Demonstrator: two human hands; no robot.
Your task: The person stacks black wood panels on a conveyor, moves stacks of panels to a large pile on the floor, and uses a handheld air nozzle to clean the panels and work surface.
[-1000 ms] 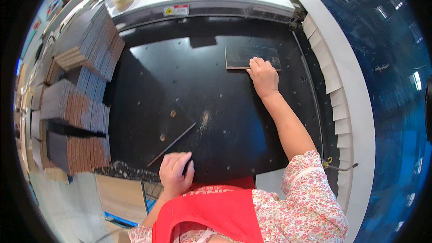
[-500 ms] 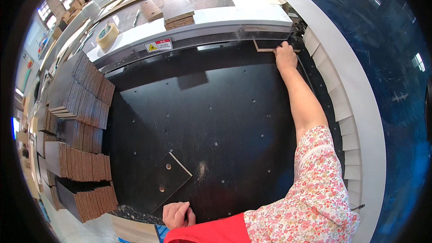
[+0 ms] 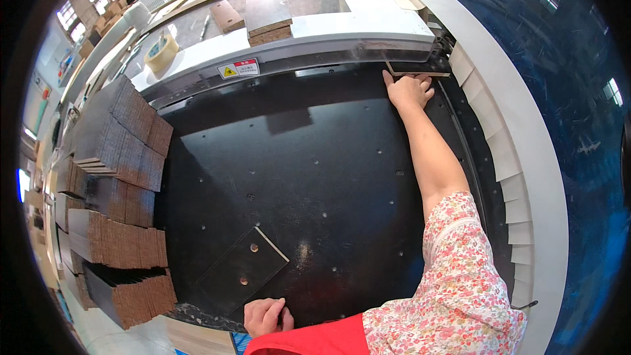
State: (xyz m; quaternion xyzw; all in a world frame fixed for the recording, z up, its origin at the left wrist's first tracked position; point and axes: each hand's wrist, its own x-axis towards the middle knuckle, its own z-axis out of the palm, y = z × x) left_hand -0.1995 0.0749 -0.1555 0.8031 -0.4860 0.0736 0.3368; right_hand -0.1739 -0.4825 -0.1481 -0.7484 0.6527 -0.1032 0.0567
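Note:
At the far right corner of a black work surface, my right hand has its fingers spread against the near edge of a dark panel. Part of that panel lies under the machine's front beam, so its far side is hidden. My left hand rests at the near edge of the surface, fingers curled in, with nothing visible in it. Just beyond it lies a flat dark panel with two round holes and one pale edge, turned at an angle.
Stacks of dark boards with brown edges line the left side. On the machine's white beam are a tape roll, small boards and a warning label. A pleated grey cover runs down the right side.
My right hand has gone from pinching the panel's near edge to fingers spread against it. The view has shifted slightly. My left hand stays at the near edge.

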